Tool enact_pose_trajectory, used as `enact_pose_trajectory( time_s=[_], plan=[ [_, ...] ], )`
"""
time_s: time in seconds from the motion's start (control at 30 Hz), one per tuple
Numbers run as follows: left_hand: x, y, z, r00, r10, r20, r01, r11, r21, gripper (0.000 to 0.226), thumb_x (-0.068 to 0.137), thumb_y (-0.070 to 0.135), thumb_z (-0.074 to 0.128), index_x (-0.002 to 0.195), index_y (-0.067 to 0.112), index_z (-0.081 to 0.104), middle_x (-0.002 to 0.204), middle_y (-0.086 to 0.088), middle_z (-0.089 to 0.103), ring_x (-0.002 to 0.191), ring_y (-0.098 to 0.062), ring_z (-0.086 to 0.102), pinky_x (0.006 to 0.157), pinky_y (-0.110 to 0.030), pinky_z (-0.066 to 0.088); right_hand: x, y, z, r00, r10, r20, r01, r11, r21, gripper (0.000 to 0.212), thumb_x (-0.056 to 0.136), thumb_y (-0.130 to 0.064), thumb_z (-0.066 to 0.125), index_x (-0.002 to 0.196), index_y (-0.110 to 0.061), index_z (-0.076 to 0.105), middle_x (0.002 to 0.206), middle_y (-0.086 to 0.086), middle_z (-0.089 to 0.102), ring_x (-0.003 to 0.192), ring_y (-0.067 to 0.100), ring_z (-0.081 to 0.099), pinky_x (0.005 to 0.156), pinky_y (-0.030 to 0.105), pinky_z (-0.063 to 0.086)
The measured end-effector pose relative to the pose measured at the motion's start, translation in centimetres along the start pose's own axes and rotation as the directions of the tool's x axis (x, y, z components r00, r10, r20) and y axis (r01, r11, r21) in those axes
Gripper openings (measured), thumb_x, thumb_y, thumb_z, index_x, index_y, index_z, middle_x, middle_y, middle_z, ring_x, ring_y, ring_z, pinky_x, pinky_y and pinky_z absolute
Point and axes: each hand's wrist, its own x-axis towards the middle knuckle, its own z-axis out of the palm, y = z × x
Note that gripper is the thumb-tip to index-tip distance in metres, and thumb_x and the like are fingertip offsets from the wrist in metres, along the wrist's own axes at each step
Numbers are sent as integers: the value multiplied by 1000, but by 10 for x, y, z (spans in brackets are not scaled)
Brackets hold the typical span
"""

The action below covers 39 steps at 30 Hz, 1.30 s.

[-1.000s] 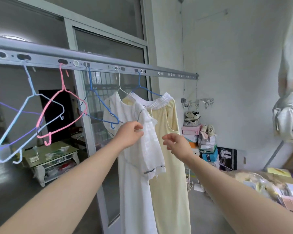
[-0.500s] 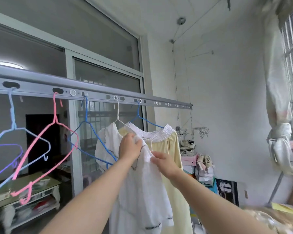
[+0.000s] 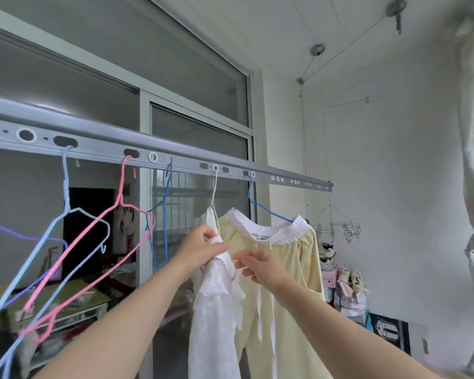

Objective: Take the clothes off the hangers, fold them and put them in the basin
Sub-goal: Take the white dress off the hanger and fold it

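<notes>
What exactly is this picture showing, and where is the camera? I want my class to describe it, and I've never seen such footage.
There is no machine here. A person wears one wide-angle camera on the head, so you see their own two bare arms reaching forward and up. This is the only view.

Ahead runs a grey drying rail with wire hangers hooked into its holes. Toward the left hang bare ones, among them a pink hanger and a light blue hanger. Further right, a white garment hangs on a pale hanger. Beside it, a pale yellow garment with a white elastic waistband hangs on a blue hanger.

The left hand has the white garment's top in its grip. The right hand is at the cloth; whether it holds any is unclear. No basin shows.
</notes>
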Motion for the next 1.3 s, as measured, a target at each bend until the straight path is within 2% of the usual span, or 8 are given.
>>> enact_pose_trajectory(
  time_s=[0.27, 0.4, 0.5, 0.83, 0.97, 1.07, 1.17, 1.3],
  plan=[
    [-30, -5, -58, 988, 64, 141, -65, 998, 1, 26, 78, 21, 72, 63, 21, 52, 59, 8, 45, 55, -8, 42, 54, -20, 32, 37, -38, 55, 1000, 26, 3, -26, 998, 60, 19, 90, -37, 58, 97, -23, 70, 91, -8, 66, 75, 8, 51, 65, 19, 40],
    [-42, -3, -78, 982, 76, 171, -77, 997, -1, 25, 77, 25, 73, 60, 26, 54, 65, 4, 48, 59, -11, 45, 57, -23, 34, 42, -57, 77, 992, -22, 124, 7, 993, 119, 23, 90, -33, 61, 76, -17, 67, 49, -15, 52, 43, -3, 44, 44, 10, 31],
    [-48, -4, -94, 979, 98, 177, -107, 993, 42, 30, 76, 19, 74, 55, 29, 56, 60, 11, 51, 60, -8, 49, 59, -22, 39, 46, -59, 90, 994, -5, 107, -6, 995, 98, 28, 85, -40, 66, 69, -17, 65, 50, -8, 45, 35, 2, 34, 39, 15, 26],
    [-65, -10, -110, 889, 106, 447, -311, 855, 416, 43, 65, 31, 76, 65, -1, 46, 68, -4, 36, 59, -12, 36, 56, -29, 27, 45, -68, 79, 991, 105, 84, -130, 907, 400, 21, 89, -33, 61, 76, -19, 68, 59, -6, 47, 47, 6, 34, 55, 20, 28],
    [-62, -16, -105, 919, 127, 372, -321, 788, 525, 41, 67, 25, 74, 63, 3, 40, 65, 1, 29, 57, -8, 29, 55, -26, 22, 43, -62, 62, 980, 159, 121, -199, 739, 644, 47, 92, -54, 47, 86, -15, 70, 58, -7, 59, 43, 3, 47, 50, 15, 36],
    [-53, -23, -97, 939, 162, 302, -324, 711, 624, 33, 68, 19, 71, 62, 8, 40, 67, -1, 35, 61, -12, 34, 57, -31, 26, 34, -53, 45, 983, 173, 60, -173, 770, 614, 63, 93, -62, 30, 105, -16, 71, 85, -5, 67, 62, 6, 50, 61, 20, 37],
    [-43, -26, -86, 945, 197, 261, -326, 621, 713, 30, 70, 15, 68, 59, 17, 40, 75, -5, 50, 72, -19, 48, 61, -31, 32, 22, -40, 30, 979, 196, -61, -126, 810, 573, 59, 95, -59, 28, 114, -20, 68, 109, -5, 64, 84, 9, 54, 68, 26, 38],
    [-39, -33, -68, 942, 217, 257, -336, 601, 725, 3, 74, 9, 62, 73, 9, 59, 79, -2, 53, 86, -25, 57, 63, -28, 32, 3, -21, 17, 956, 281, -84, -199, 832, 517, 38, 96, -49, 37, 99, -21, 62, 88, -5, 58, 70, 11, 50, 64, 23, 36]
  ],
)
